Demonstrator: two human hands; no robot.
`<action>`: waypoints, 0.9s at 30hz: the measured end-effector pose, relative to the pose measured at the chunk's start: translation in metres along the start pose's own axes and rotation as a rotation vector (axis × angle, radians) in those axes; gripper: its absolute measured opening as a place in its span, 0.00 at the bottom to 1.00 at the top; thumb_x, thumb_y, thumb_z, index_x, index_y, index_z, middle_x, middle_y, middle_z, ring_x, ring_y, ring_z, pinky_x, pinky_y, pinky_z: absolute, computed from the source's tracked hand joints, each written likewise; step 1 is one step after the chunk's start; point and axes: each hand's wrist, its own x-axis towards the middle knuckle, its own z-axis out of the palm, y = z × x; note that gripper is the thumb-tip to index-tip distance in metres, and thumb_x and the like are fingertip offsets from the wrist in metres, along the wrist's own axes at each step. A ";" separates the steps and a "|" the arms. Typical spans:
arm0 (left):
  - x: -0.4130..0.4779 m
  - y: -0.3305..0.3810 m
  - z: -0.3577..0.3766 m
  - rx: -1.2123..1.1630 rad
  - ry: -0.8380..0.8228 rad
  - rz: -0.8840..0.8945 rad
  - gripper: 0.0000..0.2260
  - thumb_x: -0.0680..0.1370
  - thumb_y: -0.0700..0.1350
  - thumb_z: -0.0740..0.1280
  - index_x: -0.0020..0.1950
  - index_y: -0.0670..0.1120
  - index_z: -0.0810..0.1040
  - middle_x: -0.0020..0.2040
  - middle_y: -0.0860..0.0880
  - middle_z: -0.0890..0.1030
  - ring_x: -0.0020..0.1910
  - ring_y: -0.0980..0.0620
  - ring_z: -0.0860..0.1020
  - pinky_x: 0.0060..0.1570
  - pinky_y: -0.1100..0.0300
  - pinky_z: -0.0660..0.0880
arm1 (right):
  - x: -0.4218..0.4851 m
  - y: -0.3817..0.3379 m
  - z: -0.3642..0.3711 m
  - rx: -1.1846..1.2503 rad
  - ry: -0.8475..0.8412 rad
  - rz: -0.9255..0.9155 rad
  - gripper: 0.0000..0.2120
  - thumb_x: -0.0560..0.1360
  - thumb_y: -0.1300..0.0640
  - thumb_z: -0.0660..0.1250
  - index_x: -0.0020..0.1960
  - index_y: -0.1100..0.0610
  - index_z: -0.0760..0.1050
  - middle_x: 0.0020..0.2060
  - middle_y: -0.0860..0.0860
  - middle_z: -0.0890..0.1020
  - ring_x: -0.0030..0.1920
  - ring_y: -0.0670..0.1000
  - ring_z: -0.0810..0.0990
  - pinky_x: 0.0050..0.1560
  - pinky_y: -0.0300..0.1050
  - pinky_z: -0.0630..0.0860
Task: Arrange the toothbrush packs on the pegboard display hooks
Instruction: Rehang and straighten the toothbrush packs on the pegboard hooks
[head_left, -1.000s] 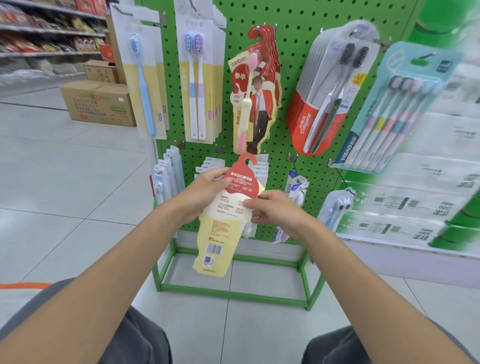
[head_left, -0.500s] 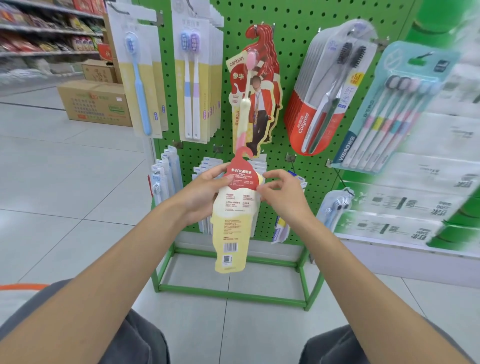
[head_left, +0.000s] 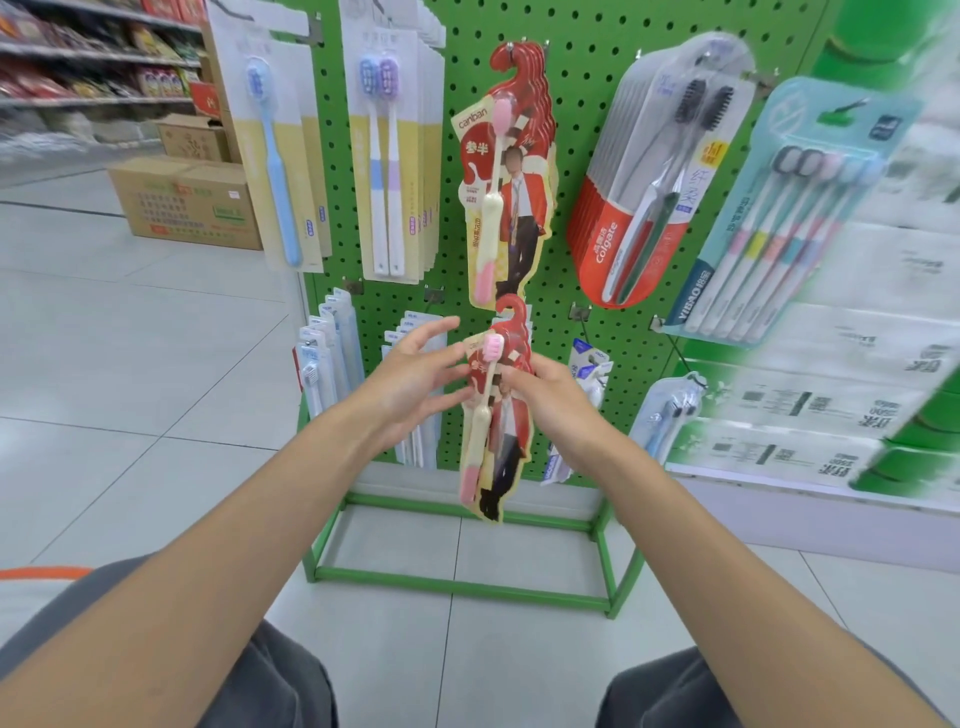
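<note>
The green pegboard (head_left: 587, 156) is carrying hanging packs: a blue-brush pack (head_left: 275, 156), a two-brush pack (head_left: 387, 156), a red canban pack (head_left: 511, 176), Colgate packs (head_left: 654, 171) and a teal multi-brush pack (head_left: 795, 218). Its frame (head_left: 462, 586) is standing on the tiled floor (head_left: 130, 364).

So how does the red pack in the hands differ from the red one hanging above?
The hanging pack fronts a stack on a pegboard hook; the held pack is single and off any hook. The hanging pack is untouched; the held pack is gripped by the right hand, the left hand open beside it. Same red design and pink brush.
</note>
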 end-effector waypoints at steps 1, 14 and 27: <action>0.001 0.000 0.000 0.145 0.047 0.041 0.18 0.81 0.42 0.65 0.71 0.51 0.71 0.53 0.49 0.80 0.55 0.52 0.79 0.58 0.55 0.76 | 0.001 -0.002 -0.002 0.026 -0.007 0.007 0.12 0.81 0.59 0.61 0.44 0.48 0.80 0.51 0.53 0.85 0.55 0.54 0.82 0.62 0.50 0.75; -0.003 0.019 0.027 0.372 0.109 0.149 0.09 0.81 0.42 0.65 0.61 0.48 0.76 0.48 0.42 0.85 0.47 0.46 0.85 0.50 0.43 0.81 | 0.001 -0.042 -0.022 -0.117 0.175 -0.193 0.09 0.78 0.63 0.65 0.55 0.53 0.78 0.44 0.53 0.85 0.43 0.52 0.84 0.47 0.49 0.81; -0.008 0.131 0.057 0.411 0.136 0.337 0.16 0.81 0.37 0.63 0.66 0.52 0.72 0.52 0.53 0.80 0.44 0.62 0.79 0.32 0.73 0.74 | 0.016 -0.171 -0.078 -0.407 0.361 -0.453 0.14 0.81 0.59 0.62 0.65 0.51 0.76 0.38 0.48 0.81 0.25 0.39 0.70 0.25 0.31 0.67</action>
